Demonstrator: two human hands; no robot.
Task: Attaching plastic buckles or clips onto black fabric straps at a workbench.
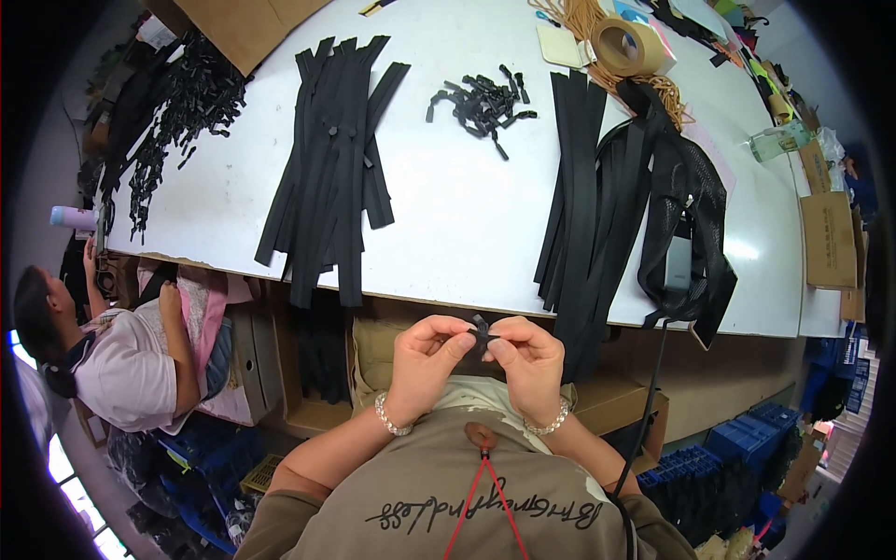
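In front of my body, off the near table edge, I hold a small black zipper pull [481, 329] between both hands. My left hand [431, 359] pinches one side of it with thumb and forefinger. On its other side, my right hand [525, 362] pinches it the same way. The fingers cover much of the piece. Farther back on the white table lies a loose heap of similar small black pulls [481, 105]. Long black zipper strips [322, 177] are stacked left of them, and a second bundle of strips [583, 177] lies to the right, overhanging the edge.
A black mesh bag [707, 201] with a grey device and cable lies at the right. Behind it are a tape roll [627, 47] and tan cord [579, 17]. More black pulls [201, 89] spread at the far left, near a cardboard box [247, 28]. A co-worker [135, 359] sits left.
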